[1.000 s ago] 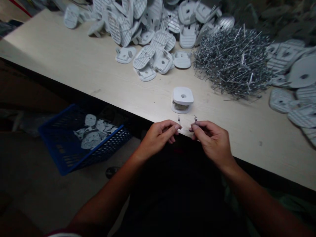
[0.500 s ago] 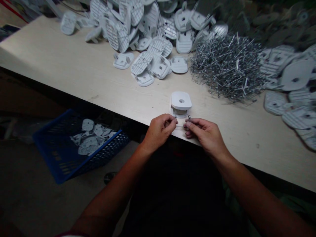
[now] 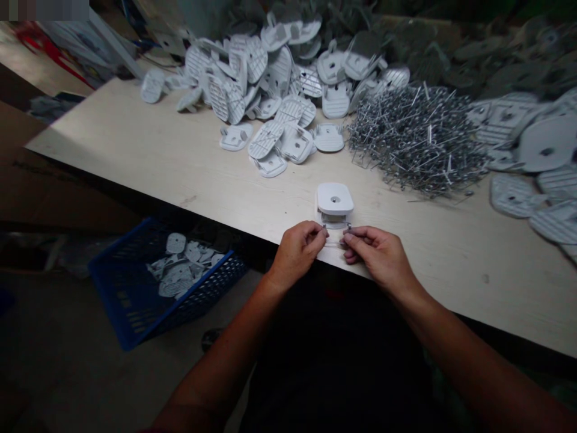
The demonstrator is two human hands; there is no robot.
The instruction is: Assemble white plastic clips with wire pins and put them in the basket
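Close to the table's front edge, my left hand (image 3: 303, 248) and my right hand (image 3: 378, 249) face each other, fingertips pinched. Between them runs a thin metal wire spring (image 3: 334, 244), one end in each hand; small bent ends stick up past the fingertips. Just beyond the fingers stands a white plastic clip (image 3: 335, 198), made of a rounded top plate with a central hole over a lower plate. The spring's ends are right at its near side; whether they touch it, I cannot tell.
A heap of similar metal wire springs (image 3: 417, 141) lies at the back right. Several loose white plastic plates (image 3: 265, 139) are piled behind, with more plates (image 3: 547, 144) at the far right. Below the table on the left, a blue crate (image 3: 128, 337) holds white parts.
The view has shifted, so the table and its contents appear lower. Both hands still pinch the wire spring by the white clip, with little other change.
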